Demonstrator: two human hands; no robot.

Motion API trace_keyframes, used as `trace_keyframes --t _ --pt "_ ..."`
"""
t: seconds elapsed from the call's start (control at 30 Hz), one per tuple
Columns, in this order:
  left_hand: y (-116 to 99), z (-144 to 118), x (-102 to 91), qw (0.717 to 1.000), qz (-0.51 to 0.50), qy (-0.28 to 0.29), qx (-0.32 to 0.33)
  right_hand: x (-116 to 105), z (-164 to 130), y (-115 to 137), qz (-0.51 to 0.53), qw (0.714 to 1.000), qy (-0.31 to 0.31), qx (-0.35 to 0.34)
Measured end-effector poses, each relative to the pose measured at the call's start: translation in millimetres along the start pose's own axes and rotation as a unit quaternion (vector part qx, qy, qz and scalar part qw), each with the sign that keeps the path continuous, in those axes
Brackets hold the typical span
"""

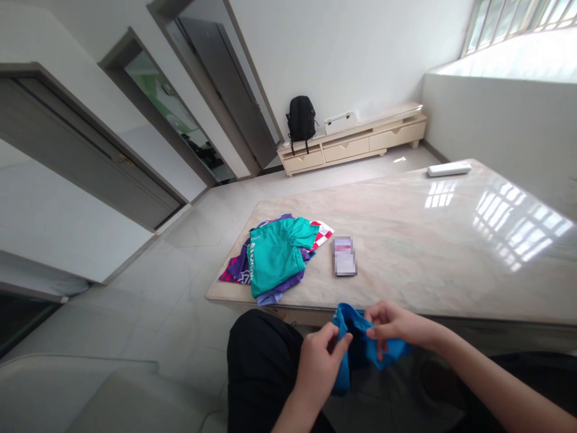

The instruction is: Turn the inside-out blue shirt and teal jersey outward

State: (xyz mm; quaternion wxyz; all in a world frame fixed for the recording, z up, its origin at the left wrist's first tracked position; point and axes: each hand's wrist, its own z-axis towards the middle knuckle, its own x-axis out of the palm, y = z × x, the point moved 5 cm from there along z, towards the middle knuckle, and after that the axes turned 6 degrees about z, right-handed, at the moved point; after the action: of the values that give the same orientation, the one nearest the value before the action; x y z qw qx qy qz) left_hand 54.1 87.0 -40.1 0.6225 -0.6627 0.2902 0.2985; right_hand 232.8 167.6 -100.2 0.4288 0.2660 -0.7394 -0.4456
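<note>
My left hand [318,355] and right hand [393,323] each pinch the blue cloth [346,313] — if I slacken, it could slip to the floor [180,282].

Left hand [316,358] and right hand [399,325] apart, both pinching, fingers [377,311] curled. Right forearm [491,371] enters from lower right, left forearm [298,411] from bottom edge.

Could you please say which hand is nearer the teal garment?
Left: the left hand is right of and lower than the teal garment; the right hand is farther right.
</note>
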Motion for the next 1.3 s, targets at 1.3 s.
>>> trace_keyframes --t 1.3 --pt "-11.4 -20.4 8.8 0.989 -0.047 0.033 0.134 0.7 7.5 -3.6 -0.129 0.986 -0.019 -0.102"
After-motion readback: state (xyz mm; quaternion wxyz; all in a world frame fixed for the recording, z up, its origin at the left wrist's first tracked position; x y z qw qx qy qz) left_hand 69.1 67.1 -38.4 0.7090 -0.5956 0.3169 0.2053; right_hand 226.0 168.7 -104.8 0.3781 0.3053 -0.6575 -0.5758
